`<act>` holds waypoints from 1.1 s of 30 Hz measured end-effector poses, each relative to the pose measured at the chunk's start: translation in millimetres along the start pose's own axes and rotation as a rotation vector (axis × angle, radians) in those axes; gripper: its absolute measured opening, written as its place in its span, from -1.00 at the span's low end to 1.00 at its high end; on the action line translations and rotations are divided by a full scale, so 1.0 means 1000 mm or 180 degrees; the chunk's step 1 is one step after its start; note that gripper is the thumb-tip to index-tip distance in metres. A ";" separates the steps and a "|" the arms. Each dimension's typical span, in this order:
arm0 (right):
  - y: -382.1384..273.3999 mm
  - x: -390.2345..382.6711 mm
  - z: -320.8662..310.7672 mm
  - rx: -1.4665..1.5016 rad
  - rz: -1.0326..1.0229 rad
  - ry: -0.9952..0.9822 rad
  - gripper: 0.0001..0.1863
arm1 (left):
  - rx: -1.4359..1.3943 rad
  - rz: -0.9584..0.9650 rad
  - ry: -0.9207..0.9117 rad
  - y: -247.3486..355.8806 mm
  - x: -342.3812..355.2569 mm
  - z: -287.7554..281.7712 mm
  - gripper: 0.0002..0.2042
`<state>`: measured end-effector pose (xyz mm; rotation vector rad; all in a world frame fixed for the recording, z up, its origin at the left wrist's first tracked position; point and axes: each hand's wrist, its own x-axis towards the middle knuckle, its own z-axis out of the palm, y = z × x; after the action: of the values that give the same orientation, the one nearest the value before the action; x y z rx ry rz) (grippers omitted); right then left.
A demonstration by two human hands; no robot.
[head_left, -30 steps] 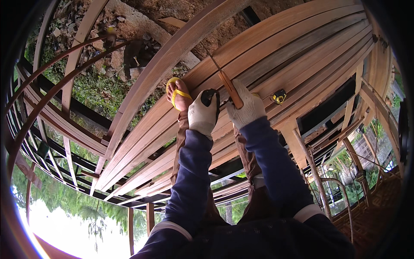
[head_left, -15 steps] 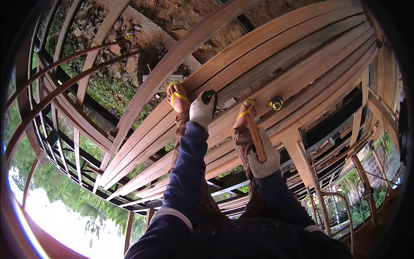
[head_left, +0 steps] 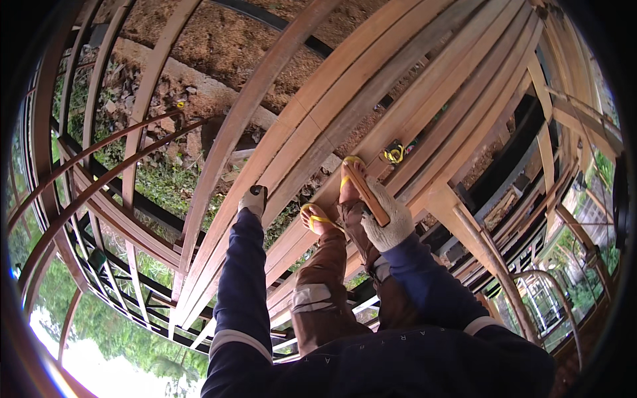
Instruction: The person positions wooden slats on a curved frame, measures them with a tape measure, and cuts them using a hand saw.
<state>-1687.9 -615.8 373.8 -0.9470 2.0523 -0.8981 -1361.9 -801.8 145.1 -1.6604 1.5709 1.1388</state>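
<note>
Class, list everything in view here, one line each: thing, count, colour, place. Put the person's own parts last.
Wooden planks: several, brown, side by side across the middle
Tape measure: one, yellow and black, on the planks
Wooden-handled tool: one, brown, in the right hand
Flip-flops: two, yellow, on the feet
Curved bars: two, reddish brown, left
Beams: several, black, among and below the timber
Soil: brown, upper left
Grass: green patches, left of centre
Foliage: green, lower left
Trouser legs: two, brown, lower centre
Sleeves: two, navy, lower centre
Hands: two, whitish gloves; left hand at the planks, dark patch there unclear
</note>
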 end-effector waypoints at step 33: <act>0.116 -0.041 -0.069 -0.0538 -0.0362 0.0220 -0.32 | -0.0225 0.0680 0.1873 0.008 0.097 0.065 -0.47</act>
<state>-1762.2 -504.3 328.5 -1.1475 2.1779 -0.8358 -1387.2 -794.1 31.0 -2.0344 2.1288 0.8485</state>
